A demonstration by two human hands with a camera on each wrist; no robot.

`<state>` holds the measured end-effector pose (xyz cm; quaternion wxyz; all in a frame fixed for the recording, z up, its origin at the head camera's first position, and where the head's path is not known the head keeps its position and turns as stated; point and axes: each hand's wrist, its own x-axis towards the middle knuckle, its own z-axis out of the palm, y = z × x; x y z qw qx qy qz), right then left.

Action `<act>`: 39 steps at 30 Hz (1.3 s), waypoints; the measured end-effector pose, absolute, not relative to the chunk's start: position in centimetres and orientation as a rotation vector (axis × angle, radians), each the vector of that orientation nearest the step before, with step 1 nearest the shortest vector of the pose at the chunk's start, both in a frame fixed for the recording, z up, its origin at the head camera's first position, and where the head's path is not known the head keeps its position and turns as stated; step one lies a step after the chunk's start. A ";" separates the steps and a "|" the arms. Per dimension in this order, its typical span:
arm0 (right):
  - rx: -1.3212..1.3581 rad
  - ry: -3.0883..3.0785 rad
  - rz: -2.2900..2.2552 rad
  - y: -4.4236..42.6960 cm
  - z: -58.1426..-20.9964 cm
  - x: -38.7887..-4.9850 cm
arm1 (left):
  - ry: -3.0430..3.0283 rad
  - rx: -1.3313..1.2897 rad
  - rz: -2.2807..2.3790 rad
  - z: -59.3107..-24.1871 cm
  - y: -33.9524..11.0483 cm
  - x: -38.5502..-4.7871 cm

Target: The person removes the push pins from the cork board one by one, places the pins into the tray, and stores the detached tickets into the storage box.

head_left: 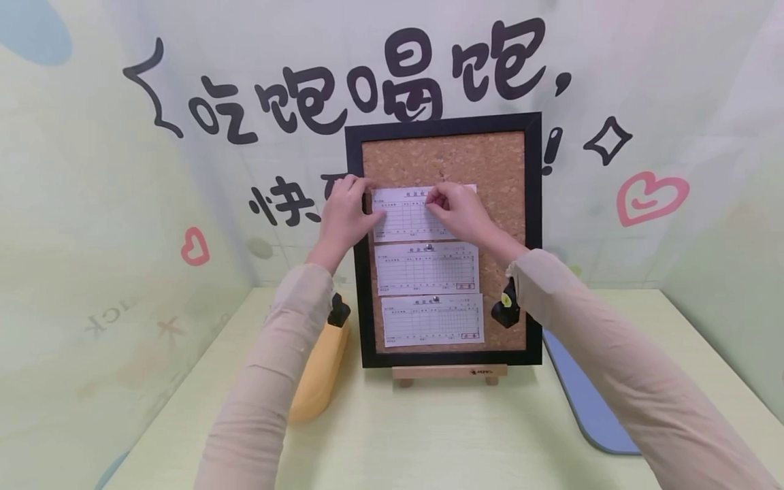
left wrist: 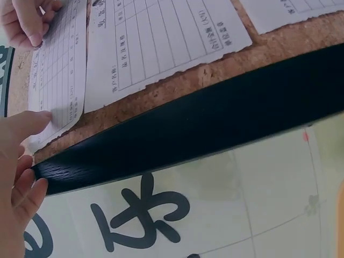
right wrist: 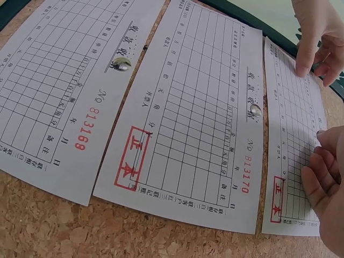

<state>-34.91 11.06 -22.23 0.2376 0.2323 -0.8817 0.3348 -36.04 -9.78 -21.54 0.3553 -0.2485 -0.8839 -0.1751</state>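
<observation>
Long beige sleeves clothe both arms: the left sleeve (head_left: pixel 263 388) below and left of the black-framed corkboard (head_left: pixel 503 167), the right sleeve (head_left: pixel 618 374) to its lower right. Both wrinkle and have plain cuffs. A black wrist camera (head_left: pixel 339 311) sits just beside the corkboard's left edge; another (head_left: pixel 506 314), marked yellow-green, overlaps its lower right.

Pale bench (head_left: pixel 441 435) with rounded yellow object (head_left: pixel 315 388), left, and flat blue panel (head_left: pixel 594 408), right, before a lettered wall (head_left: pixel 692 116).
</observation>
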 end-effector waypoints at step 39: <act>0.672 -2.414 0.941 11.7 -23.0 -34.5 | -2.530 -0.608 -0.508 -20.2 -9.2 -36.0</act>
